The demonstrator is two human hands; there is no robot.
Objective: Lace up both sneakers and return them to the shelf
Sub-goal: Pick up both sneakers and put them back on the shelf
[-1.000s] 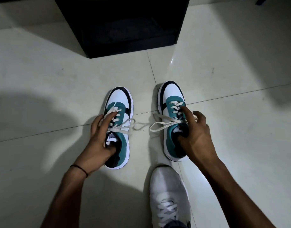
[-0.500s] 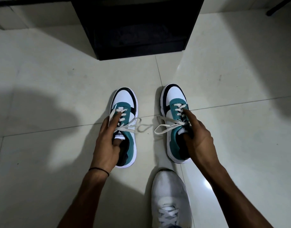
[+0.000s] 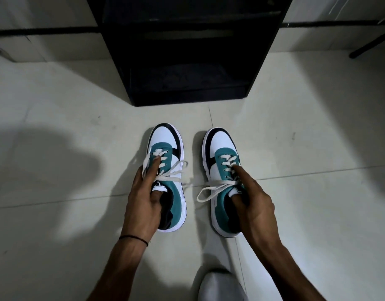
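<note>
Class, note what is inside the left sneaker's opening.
The left hand tucks its thumb into the left sneaker, pinching its laced front. The rest of the inside is dark or covered by the hand.

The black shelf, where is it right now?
In the head view the black shelf stands at top centre, on the floor just beyond the toes of the left sneaker and right sneaker, apart from both.

Dim, uneven light from my right: my heavy shadow (image 3: 46, 157) on pale floor (image 3: 296, 213), shelf (image 3: 187, 61) near-black, edges bowed, focus sharp.
</note>
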